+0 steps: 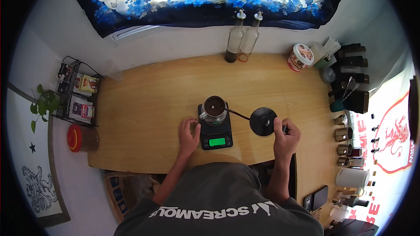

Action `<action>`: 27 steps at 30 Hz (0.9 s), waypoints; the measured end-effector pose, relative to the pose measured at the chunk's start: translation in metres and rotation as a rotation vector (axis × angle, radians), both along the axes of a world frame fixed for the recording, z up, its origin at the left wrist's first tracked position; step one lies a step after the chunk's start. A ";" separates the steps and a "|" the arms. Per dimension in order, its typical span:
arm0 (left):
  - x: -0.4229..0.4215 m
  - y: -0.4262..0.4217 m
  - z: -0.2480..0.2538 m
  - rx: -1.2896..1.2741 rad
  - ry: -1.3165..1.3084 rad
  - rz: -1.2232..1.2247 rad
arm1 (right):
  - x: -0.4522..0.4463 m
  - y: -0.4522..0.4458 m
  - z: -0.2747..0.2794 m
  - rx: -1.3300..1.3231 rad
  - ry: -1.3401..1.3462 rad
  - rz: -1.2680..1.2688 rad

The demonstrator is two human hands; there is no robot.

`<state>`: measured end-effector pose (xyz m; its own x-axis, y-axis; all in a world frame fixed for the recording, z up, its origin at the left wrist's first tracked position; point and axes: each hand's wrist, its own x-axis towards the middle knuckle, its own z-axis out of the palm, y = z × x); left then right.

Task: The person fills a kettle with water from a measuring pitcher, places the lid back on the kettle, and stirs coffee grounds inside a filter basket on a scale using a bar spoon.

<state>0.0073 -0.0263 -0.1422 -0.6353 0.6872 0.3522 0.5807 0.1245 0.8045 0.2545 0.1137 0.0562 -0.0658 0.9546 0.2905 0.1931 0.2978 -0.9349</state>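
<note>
My right hand [286,136] is wrapped round the handle of a black gooseneck kettle [261,121], right of the scale. Its thin spout reaches left, with the tip at the rim of a coffee dripper [204,116] that holds dark brown coffee [214,105]. Beneath the dripper, clear glass shows in part; most of it is hidden from above. All of this stands on a black digital scale [224,136] with a lit green display, whose digits are too small to read. Beside the scale's left edge, my left hand [189,136] holds nothing, its fingers loosely bent and apart.
Two tall glass bottles [235,41] stand at the wooden table's [144,105] back edge, with a lidded tub [300,57] further right. A wire rack [78,91] and red-lidded jar [83,138] flank the left. Metal cups [344,134] line the right side.
</note>
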 end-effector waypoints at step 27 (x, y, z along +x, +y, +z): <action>0.002 0.029 0.113 0.126 0.443 -0.090 | -0.007 0.004 -0.079 -0.261 0.388 0.013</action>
<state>0.0095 0.0031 -0.0296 -0.3447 0.6671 0.6604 0.8757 -0.0249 0.4822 0.2479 0.1176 -0.0225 -0.0117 0.9989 0.0459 -0.1882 0.0429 -0.9812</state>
